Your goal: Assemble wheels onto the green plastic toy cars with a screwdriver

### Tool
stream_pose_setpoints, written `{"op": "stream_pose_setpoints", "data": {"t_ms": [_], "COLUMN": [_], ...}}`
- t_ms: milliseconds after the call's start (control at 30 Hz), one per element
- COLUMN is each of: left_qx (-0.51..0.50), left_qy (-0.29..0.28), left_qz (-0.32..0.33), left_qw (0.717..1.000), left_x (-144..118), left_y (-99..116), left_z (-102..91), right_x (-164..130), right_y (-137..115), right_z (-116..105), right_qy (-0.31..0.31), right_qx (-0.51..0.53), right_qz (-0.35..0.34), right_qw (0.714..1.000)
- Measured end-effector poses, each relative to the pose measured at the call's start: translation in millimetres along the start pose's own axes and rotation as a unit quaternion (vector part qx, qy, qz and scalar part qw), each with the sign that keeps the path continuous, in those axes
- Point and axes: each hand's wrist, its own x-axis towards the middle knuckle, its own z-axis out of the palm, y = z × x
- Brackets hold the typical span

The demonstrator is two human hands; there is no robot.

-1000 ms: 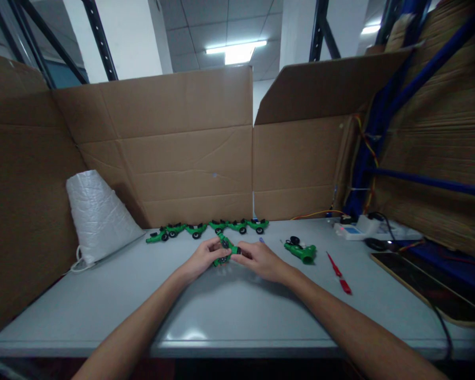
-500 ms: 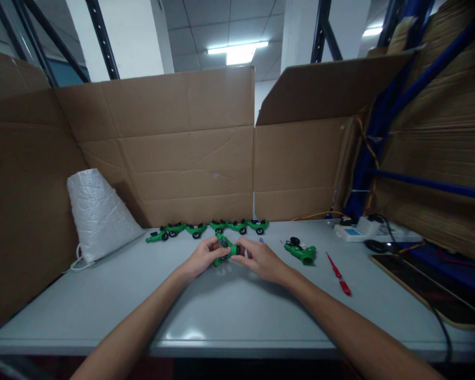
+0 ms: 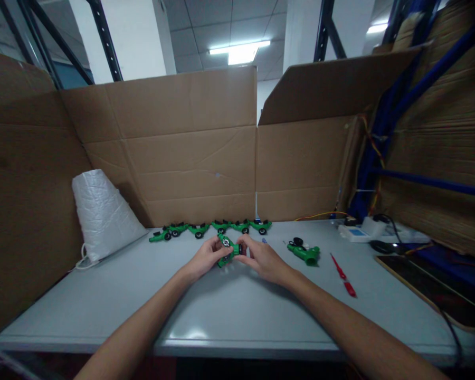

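Note:
A small green toy vehicle (image 3: 227, 252) with dark and pale parts is held just above the table between both hands. My left hand (image 3: 203, 259) is closed on its left side, thumb in front. From the right, my right hand (image 3: 263, 259) pinches a dark end of the same toy; what the fingertips cover there is hidden. Behind the hands, a row of green toy vehicles (image 3: 198, 229) with black wheels stands along the back of the table. To the right lie a larger green toy part (image 3: 305, 253) with a black wheel beside it, and a red screwdriver (image 3: 343, 276).
Cardboard panels (image 3: 190, 158) wall the table (image 3: 206, 311) at the back and sides. A white foam-wrapped bundle (image 3: 105, 216) leans at left. At right are a power strip (image 3: 356, 233) with cables and a dark flat panel (image 3: 423, 287) near a blue rack post.
The toy has turned slightly in my fingers, showing a pale round detail more plainly. Both hands keep their grip. The whole view has shifted a little, so things appear further right.

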Motion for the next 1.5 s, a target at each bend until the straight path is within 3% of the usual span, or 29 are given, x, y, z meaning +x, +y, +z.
{"op": "stream_pose_setpoints", "data": {"t_ms": [433, 733, 967, 1300, 1500], "left_qx": [0.047, 0.035, 0.040, 0.030, 0.042], "left_qy": [0.019, -0.015, 0.002, -0.025, 0.009], "left_qz": [0.018, 0.012, 0.014, 0.008, 0.006], "left_qw": [0.999, 0.999, 0.999, 0.999, 0.999], "left_x": [4.5, 4.4, 7.6, 3.4, 3.8], "left_y": [-10.9, -8.8, -16.8, -8.1, -6.8], "left_z": [-5.7, -4.7, -8.7, -4.9, -5.3], "right_x": [0.5, 2.0, -0.7, 2.2, 0.7], "right_y": [-2.2, 4.5, 0.9, 3.9, 0.2], "right_z": [-1.0, 0.7, 2.7, 2.8, 1.6], "right_qy": [-0.010, -0.048, -0.024, -0.048, -0.030], "right_qx": [0.013, -0.012, 0.000, -0.004, 0.006], "right_qz": [0.000, -0.006, -0.004, 0.019, 0.002], "right_qw": [1.000, 0.999, 1.000, 0.999, 1.000]}}
